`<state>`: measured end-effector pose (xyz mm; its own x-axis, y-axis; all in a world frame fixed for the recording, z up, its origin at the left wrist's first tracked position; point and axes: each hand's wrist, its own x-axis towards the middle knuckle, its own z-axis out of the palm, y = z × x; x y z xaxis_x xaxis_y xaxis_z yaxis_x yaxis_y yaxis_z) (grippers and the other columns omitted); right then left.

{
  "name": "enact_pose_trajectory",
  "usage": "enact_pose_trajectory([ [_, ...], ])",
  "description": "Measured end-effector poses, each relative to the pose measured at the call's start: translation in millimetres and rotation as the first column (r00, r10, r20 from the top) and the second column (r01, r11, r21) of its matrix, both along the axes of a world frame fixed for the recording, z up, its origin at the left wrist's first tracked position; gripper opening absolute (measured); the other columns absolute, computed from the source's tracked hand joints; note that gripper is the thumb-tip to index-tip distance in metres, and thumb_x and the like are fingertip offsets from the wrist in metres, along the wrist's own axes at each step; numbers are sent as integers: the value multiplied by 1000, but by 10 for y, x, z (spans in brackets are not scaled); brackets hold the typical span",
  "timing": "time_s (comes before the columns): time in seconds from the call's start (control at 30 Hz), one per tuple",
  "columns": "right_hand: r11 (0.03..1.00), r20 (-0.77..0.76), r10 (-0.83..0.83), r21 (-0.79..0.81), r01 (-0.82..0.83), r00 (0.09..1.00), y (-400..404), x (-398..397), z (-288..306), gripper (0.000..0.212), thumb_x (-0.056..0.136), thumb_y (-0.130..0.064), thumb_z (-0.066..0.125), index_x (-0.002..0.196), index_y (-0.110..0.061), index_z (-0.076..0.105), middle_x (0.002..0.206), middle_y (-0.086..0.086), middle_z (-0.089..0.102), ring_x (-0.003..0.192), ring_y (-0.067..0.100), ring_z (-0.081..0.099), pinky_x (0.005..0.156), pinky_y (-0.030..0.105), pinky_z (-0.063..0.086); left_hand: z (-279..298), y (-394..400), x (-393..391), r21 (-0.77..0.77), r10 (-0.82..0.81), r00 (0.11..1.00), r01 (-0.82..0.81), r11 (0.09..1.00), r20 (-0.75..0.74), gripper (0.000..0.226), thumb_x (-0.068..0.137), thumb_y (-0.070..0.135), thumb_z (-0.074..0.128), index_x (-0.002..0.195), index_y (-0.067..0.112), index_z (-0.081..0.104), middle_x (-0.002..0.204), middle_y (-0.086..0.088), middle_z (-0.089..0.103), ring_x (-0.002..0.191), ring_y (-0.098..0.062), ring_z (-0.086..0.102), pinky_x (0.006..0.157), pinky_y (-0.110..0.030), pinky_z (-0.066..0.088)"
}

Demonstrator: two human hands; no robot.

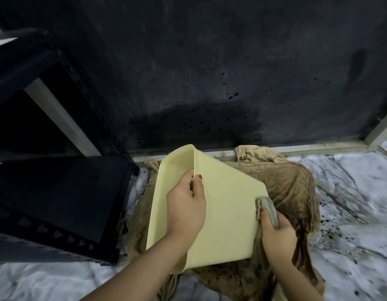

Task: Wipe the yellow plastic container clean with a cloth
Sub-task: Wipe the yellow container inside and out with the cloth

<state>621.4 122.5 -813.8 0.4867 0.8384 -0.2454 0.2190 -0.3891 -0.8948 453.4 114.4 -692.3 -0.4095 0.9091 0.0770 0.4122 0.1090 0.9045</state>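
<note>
The pale yellow plastic container is tilted on its side, its flat outer face turned up toward me. My left hand grips its upper rim, thumb on the outer face and fingers inside the opening. My right hand holds a bunched grey-brown cloth and presses it against the container's right edge near the corner. The lower part of the cloth hangs under my right hand.
A large brown cloth lies spread beneath the container on the white marbled floor, which has dark specks at the right. A black perforated rack stands at the left. A dark wall with a pale baseboard rises behind.
</note>
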Motion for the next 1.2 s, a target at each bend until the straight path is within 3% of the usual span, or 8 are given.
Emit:
enact_pose_trajectory([
  [0.13, 986, 22, 111, 126, -113, 994, -264, -262, 238, 11, 83, -21, 65, 92, -15, 66, 83, 9, 60, 76, 17, 57, 69, 31, 39, 3, 18, 12, -1, 6, 1000, -6, 1000, -1, 20, 95, 22, 42, 91, 25, 62, 52, 5, 48, 44, -7, 38, 44, -19, 31],
  [0.2, 947, 81, 207, 233, -221, 975, -297, -412, 406, 7, 82, -18, 67, 88, -21, 67, 78, -1, 58, 74, 4, 56, 63, 15, 38, 5, 10, 16, 4, 5, 1000, -5, 1000, -3, 19, 95, 22, 43, 89, 25, 61, 48, 7, 45, 42, -7, 38, 44, -19, 31],
  [0.27, 900, 145, 285, 301, -317, 947, -231, -536, 568, 4, 82, -19, 67, 85, -20, 66, 74, -7, 55, 76, 1, 55, 62, 8, 38, 3, -1, 23, 11, 6, 1000, -6, 1000, -20, 19, 94, 22, 43, 87, 22, 60, 48, 5, 46, 42, -7, 38, 45, -19, 32],
  [0.47, 839, 178, 367, 360, -408, 913, 222, -721, 912, 23, 85, -33, 59, 98, -17, 67, 90, -4, 63, 81, 11, 59, 68, 19, 44, 16, -26, 15, 34, -22, 999, 23, 999, -42, 19, 94, 22, 44, 85, 24, 61, 49, 5, 50, 42, -6, 40, 44, -18, 33],
  [0.57, 867, 111, 371, 316, -386, 922, 446, -708, 866, 29, 81, -42, 56, 94, -18, 68, 88, 2, 67, 80, 18, 62, 70, 35, 51, 8, -10, -19, 22, -15, 999, 15, 1000, -31, 20, 94, 21, 44, 83, 23, 60, 44, 9, 46, 40, -6, 38, 41, -17, 31],
  [0.77, 936, 92, 315, 135, -325, 945, 696, -499, 695, 20, 84, -32, 58, 69, -19, 59, 61, 0, 61, 59, 17, 56, 52, 28, 39, -4, 8, -71, -3, 1, 1000, -1, 1000, 5, 21, 95, 21, 43, 83, 23, 60, 45, 12, 47, 42, -7, 37, 41, -17, 29],
  [0.9, 972, 94, 232, 28, -235, 968, 730, -302, 449, 24, 84, -36, 59, 80, -12, 61, 73, 9, 63, 69, 27, 57, 61, 30, 39, -8, 19, -101, -10, 7, 1000, -7, 1000, 9, 20, 95, 20, 43, 85, 22, 60, 46, 15, 50, 42, -4, 39, 41, -15, 30],
  [1.2, 992, 59, 96, -83, -91, 994, 494, 25, 99, 21, 86, -32, 57, 89, -12, 63, 68, 4, 56, 69, 25, 50, 63, 32, 37, 43, 58, -70, -51, -8, 998, 11, 999, 65, 11, 96, 17, 41, 92, 19, 51, 64, 6, 54, 47, 0, 45, 44, -14, 34],
])
